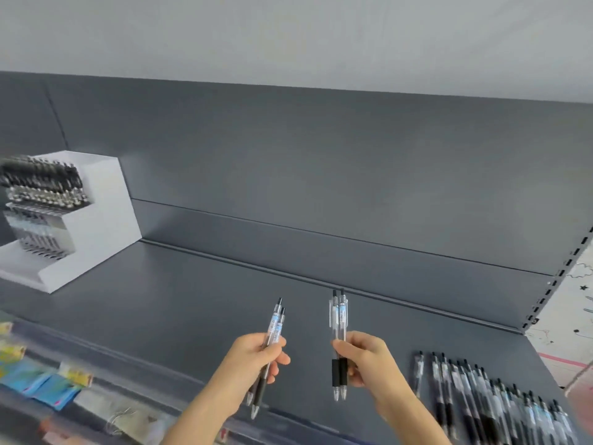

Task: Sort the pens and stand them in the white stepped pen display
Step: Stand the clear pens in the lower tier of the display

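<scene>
My left hand [253, 364] grips two clear pens with black grips [275, 326], held upright with their clickers up, above the front of the grey shelf. Just to the right, my right hand [369, 361] holds another pair of the same pens [338, 319], also upright. The white stepped pen display [106, 220] stands at the far left of the shelf; its upper steps hold rows of black-and-clear pens. Several loose pens [481, 396] lie side by side on the shelf at the lower right, beside my right hand.
The grey shelf [192, 300] has a grey back panel [321, 171] behind it and a slotted upright [558, 277] at its right end. Colourful packets [41, 380] sit on a lower level at the bottom left. The view is blurred at the edges.
</scene>
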Available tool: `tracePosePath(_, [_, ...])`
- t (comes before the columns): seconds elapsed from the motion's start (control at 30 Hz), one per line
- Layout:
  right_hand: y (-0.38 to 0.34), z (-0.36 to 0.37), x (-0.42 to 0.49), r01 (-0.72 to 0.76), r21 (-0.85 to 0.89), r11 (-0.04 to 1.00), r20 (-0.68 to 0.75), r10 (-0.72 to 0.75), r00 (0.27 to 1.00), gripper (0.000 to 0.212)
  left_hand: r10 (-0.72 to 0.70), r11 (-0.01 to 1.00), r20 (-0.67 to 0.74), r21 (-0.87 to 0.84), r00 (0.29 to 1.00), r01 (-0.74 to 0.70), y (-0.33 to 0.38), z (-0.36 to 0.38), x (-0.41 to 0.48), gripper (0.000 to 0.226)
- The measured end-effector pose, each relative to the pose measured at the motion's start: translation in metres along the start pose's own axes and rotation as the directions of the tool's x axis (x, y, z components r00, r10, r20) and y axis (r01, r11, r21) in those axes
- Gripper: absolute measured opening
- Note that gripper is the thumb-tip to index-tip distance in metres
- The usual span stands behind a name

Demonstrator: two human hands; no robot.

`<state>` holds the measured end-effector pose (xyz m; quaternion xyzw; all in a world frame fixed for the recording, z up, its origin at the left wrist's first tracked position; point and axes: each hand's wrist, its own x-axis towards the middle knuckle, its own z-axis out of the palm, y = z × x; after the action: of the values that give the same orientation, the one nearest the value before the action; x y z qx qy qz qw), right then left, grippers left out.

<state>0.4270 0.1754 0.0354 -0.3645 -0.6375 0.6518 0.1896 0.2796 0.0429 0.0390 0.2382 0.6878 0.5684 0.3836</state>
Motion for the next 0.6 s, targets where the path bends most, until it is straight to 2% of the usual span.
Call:
tracePosePath(0.23, [-0.032, 0.156, 0.008, 0.012, 0.025, 1.0, 0.179, -0.016, 0.984, 0.034, 0.022, 0.994, -0.06, -0.11, 0.998, -0.029, -0.006, -0.139, -0.024, 0.01])
tracePosePath(0.43, [-0.059, 0.277, 0.014, 0.006, 0.066, 0.998, 0.292, -0.025, 0.956, 0.027, 0.059, 0.984, -0.143, -0.158, 0.988, -0.081, -0.004, -0.237, -0.029, 0.009])
tracePosePath(0.6, [-0.073, 0.346, 0.03, 0.014, 0.056, 0.998, 0.348, -0.033, 0.937, 0.011, 0.107, 0.978, -0.201, -0.155, 0.974, -0.139, -0.008, -0.291, -0.022, 0.012])
